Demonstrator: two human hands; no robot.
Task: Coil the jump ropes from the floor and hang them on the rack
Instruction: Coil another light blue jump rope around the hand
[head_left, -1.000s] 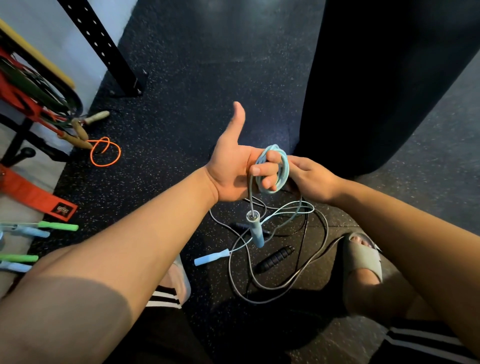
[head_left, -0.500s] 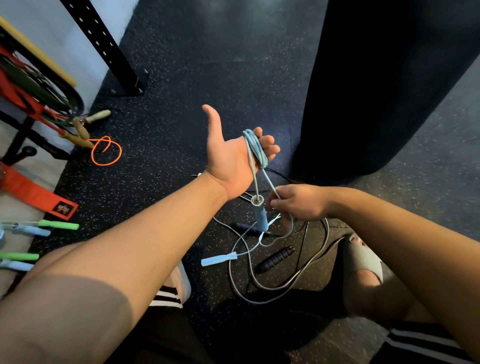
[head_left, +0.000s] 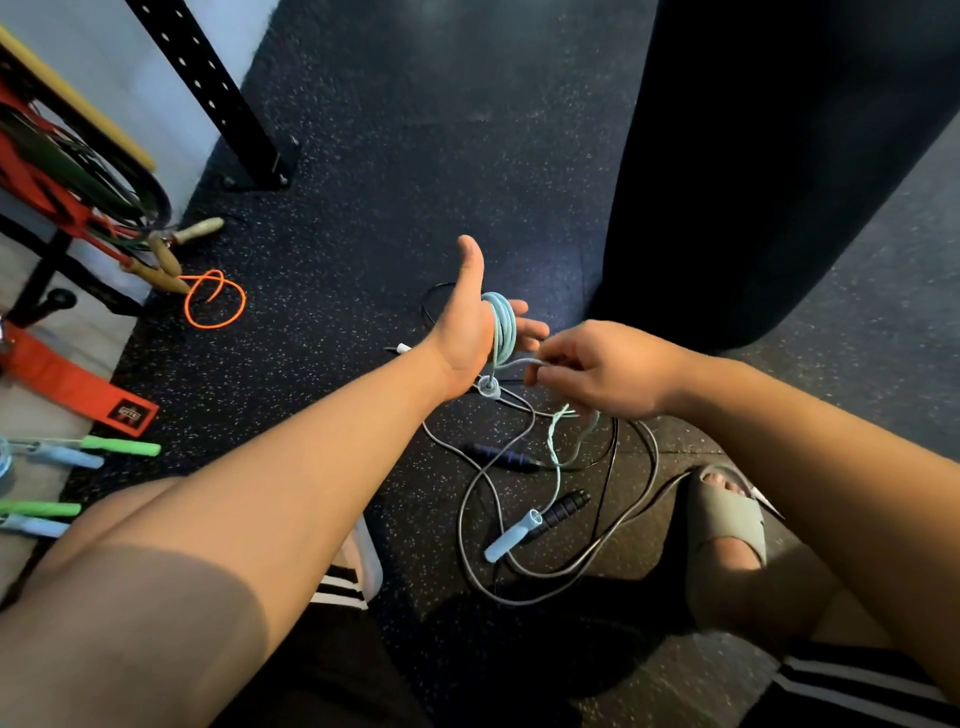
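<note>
Jump rope, light blue, part coiled: several turns wound round the palm of the left hand, whose fingers lie straight and relaxed with the thumb raised, serving as a former, not a grip. One handle hangs just below the heel of that palm. Right hand: fingers closed in a pinch on the free strand, just beside the left fingertips. Below the pinching fingers the uncoiled length drops to the floor and ends at the second handle, which lies against a black-handled grey rope. Orange rope lies well apart, beyond the left thumb, near the rack. Step in hand, by judgement: winding, perhaps two-thirds done for this rope; hanging not begun. Next move calls for carrying the pinched strand over the left fingers for another turn, keeping tension so the slack lifts free of the grey rope without snagging.
</note>
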